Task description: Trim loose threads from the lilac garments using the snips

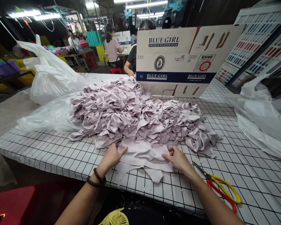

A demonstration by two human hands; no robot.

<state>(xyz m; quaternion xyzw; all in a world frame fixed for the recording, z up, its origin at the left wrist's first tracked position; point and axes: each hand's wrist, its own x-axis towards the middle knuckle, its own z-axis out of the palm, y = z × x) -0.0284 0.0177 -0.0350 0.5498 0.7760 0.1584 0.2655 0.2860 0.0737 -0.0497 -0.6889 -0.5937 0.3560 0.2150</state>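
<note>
A pale mauve piece of cloth (144, 153) lies in the lower centre of the frame, spread on the gridded tabletop (67, 153) against the front foot of a heap of like-coloured fabric (117, 107) that fills the middle. The two hands are well apart, one at either side of the piece: the left hand (112, 156) has its thumb along the cloth's left edge, its fingertips mostly hidden, and the right hand (177, 158) sets thumb and bent fingers at the right edge. Whether either one is truly pinching, I cannot tell. The cloth looks light, thin and limp, with soft ripples across its face and a loose flap hanging toward the bottom of the frame, so it probably sags and folds wherever it is unsupported. It hardly seems fragile, though the edges may curl. The side edges, near the upper corners, look the best places to take hold, thumb above and fingers beneath, well clear of the scissors (209, 177) at lower right.
</note>
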